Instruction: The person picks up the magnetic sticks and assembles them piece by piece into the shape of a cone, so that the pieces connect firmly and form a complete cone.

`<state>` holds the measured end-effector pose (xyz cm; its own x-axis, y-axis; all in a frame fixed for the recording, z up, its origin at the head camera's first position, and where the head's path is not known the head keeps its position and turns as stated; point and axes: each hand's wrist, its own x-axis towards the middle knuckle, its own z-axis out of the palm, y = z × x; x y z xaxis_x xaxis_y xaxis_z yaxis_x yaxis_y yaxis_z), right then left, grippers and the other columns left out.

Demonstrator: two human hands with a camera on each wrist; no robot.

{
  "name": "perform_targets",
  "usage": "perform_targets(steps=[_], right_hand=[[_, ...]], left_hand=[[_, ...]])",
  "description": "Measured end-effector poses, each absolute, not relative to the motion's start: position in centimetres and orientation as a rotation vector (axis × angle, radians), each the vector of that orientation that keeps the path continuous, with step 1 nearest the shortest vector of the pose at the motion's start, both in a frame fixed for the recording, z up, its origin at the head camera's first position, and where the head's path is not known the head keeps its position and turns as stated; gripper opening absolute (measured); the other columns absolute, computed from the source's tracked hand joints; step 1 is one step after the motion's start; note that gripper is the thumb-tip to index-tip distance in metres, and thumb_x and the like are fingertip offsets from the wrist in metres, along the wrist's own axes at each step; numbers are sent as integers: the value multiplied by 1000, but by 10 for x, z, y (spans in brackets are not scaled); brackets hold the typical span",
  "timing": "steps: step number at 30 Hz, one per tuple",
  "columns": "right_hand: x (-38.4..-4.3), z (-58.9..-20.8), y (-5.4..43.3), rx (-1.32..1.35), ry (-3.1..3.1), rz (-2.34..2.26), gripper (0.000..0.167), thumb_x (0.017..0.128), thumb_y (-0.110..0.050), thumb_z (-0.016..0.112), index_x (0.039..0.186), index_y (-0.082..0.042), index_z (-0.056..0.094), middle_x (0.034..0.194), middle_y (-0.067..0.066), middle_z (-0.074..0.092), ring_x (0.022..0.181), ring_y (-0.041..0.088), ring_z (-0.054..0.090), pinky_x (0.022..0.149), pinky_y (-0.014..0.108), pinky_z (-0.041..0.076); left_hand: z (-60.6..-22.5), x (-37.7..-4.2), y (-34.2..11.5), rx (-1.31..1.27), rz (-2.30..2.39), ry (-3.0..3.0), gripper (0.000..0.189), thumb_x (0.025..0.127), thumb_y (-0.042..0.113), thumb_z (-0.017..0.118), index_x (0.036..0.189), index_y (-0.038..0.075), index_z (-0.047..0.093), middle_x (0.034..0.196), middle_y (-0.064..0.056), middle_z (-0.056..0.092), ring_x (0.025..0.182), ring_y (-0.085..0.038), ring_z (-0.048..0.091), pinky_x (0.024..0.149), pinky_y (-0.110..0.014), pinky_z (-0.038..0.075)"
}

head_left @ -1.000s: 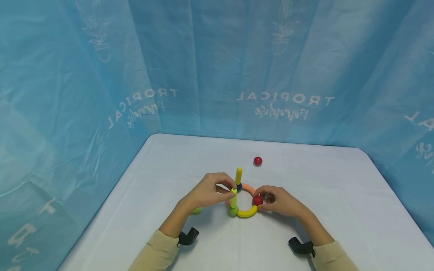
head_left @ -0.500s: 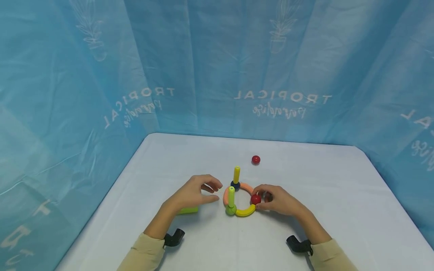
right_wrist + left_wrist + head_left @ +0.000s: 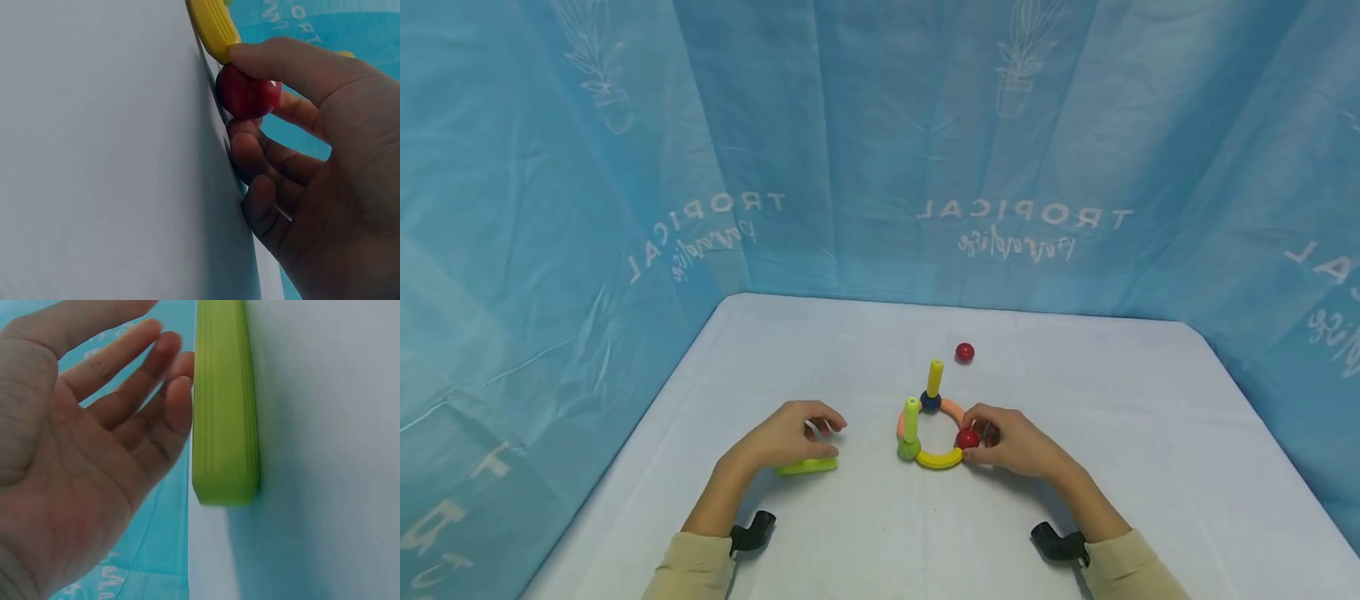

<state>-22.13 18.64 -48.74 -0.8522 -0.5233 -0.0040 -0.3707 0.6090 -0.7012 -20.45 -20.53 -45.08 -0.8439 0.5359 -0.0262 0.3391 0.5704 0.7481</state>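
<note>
A ring of curved orange (image 3: 953, 409) and yellow (image 3: 938, 460) pieces lies on the table, joined by balls. Upright on its dark blue ball (image 3: 931, 402) stands a yellow rod (image 3: 935, 379), and on its green ball (image 3: 908, 448) a light green rod (image 3: 912, 420). My right hand (image 3: 1022, 443) pinches the ring's red ball (image 3: 247, 94) between thumb and fingers, right where the yellow piece meets it. Left of the ring, my left hand (image 3: 790, 435) hovers over a loose lime green bar (image 3: 225, 412), fingers relaxed and holding nothing.
Farther back on the white-covered table (image 3: 1075, 367) sits another red ball (image 3: 965, 352). Blue printed curtains (image 3: 880, 167) rise behind the table and along its left side. Each wrist wears a black mount (image 3: 1060, 543).
My left hand has let go of the upright light green rod and moved left to the loose bar. The ring has shifted slightly, while my right hand keeps its pinch on the red ball.
</note>
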Motion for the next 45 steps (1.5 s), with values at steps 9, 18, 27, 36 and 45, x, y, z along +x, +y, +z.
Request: perform_targets(steps=[9, 18, 27, 36, 45], right_hand=[[-218, -486, 184, -654, 2685, -1037, 40, 75, -45, 80, 105, -31, 59, 80, -10, 58, 75, 13, 54, 63, 28, 49], [-219, -483, 194, -747, 2536, -1121, 22, 91, -29, 67, 113, -28, 66, 90, -8, 63, 81, 17, 56, 69, 30, 50], [-224, -490, 192, -800, 2732, -983, 38, 94, -16, 63, 129, -32, 61, 111, -10, 56, 92, 13, 54, 79, 32, 49], [-222, -487, 187, -857, 2702, -937, 32, 93, -22, 66, 124, -29, 65, 139, -7, 48, 110, 16, 53, 90, 42, 47], [-221, -489, 184, -865, 2773, -937, 28, 84, -36, 75, 110, -32, 69, 128, -4, 51, 81, 11, 54, 70, 28, 48]], left_hand=[[-457, -203, -212, 727, 938, 2583, 23, 71, 17, 86, 89, 17, 71, 97, 1, 59, 83, -19, 56, 72, -33, 48], [-459, -200, -212, 654, 948, 2589, 19, 73, 12, 83, 86, 14, 69, 86, 1, 58, 77, -16, 55, 66, -32, 49], [-458, -201, -211, 684, 1009, 2567, 18, 78, 16, 80, 92, 17, 69, 86, 5, 61, 79, -17, 57, 69, -33, 50], [-458, -202, -208, 703, 1051, 2569, 15, 81, 18, 78, 94, 22, 70, 89, 9, 63, 81, -13, 59, 73, -30, 51], [-454, -202, -204, 719, 1128, 2596, 17, 82, 22, 78, 97, 24, 70, 91, 10, 63, 84, -12, 59, 76, -31, 50]])
